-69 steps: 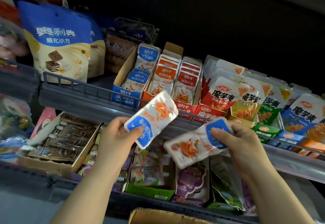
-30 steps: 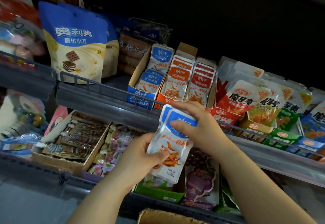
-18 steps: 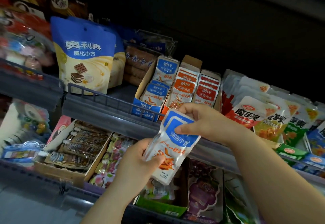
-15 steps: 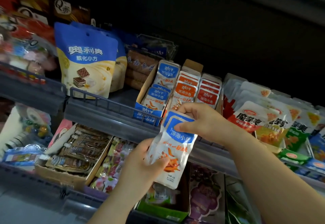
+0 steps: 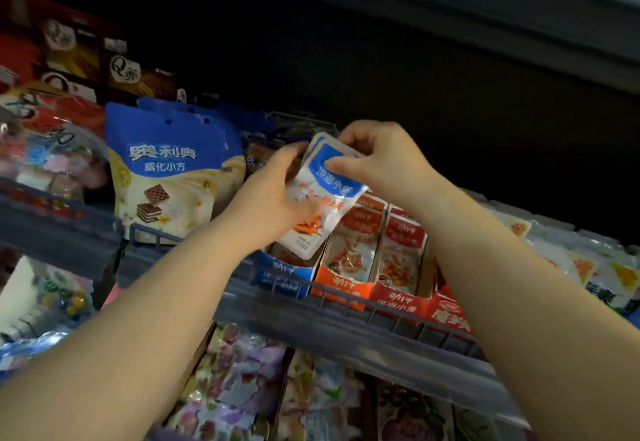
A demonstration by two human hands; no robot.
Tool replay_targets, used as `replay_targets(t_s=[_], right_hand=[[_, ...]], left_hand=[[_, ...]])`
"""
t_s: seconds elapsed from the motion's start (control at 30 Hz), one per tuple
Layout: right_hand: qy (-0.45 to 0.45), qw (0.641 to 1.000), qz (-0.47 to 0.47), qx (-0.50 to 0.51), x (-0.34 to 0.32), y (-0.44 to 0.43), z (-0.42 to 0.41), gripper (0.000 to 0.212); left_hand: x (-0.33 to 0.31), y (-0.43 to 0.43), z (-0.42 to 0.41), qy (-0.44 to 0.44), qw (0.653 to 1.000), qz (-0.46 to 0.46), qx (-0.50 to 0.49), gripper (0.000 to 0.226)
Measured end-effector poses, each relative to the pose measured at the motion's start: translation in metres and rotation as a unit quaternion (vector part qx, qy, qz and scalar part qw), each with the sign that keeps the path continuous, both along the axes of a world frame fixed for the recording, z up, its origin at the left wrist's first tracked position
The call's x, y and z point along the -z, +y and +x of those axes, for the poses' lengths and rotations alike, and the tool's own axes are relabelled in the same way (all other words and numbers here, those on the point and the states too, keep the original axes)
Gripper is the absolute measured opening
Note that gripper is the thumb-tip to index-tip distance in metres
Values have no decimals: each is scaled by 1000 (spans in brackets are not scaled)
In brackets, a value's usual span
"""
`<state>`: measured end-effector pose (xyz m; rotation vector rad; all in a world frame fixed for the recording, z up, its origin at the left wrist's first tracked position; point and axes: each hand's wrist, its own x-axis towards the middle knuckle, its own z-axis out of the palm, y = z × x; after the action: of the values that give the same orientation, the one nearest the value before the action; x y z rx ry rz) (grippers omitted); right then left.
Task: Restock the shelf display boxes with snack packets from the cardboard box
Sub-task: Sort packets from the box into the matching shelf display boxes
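- Held: snack packets (image 5: 327, 195), blue-topped, at least two judging by the doubled top edge, kept as one flat stack between both hands.
- Top band: right hand (image 5: 381, 160) pinches it, fingers (image 5: 334, 165) clamped on the blue strip, thumb on the face.
- Left edge and lower half: left hand (image 5: 273, 205) grips there, fingers curled behind the stack, thumb across the front.
- Directly below the fingers: blue display box (image 5: 282, 276). The stack's bottom corner is at its mouth; contact cannot be told.
- Just right of the fingers: orange display box (image 5: 346, 285), already full.
- Handling, as a judgement: light, soft, glossy film pouches, likely to slide over each other. The sealed seams are stiffer, so top band and side seam are the best holds.
- Risk: the stack fans out on entry.
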<state>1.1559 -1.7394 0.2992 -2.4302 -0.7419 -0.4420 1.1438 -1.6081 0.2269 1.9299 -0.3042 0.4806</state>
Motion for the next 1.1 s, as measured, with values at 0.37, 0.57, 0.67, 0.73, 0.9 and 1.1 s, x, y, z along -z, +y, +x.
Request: replay_targets(t_s=[0.37,0.57,0.67,0.73,0.9,1.1], right_hand=[[214,976,14,-17,27,-7,50,8],[132,987,-84,24,45,-1,74,20],[128,976,-174,25,50,13,79,25],[125,957,-260,39,52,21,84,30],[125,911,-386,76,60,37,93,30],[191,868,-451,83,69,49,93,41]], left_hand=[[36,18,33,74,996,-37,34,47],[44,37,20,80,994,-68,25,49],[46,44,9,77,996,-52,17,43],[50,46,0,76,996,-37,22,36],[69,45,-8,62,997,-39,38,44],[70,40,-5,59,997,-27,49,30]])
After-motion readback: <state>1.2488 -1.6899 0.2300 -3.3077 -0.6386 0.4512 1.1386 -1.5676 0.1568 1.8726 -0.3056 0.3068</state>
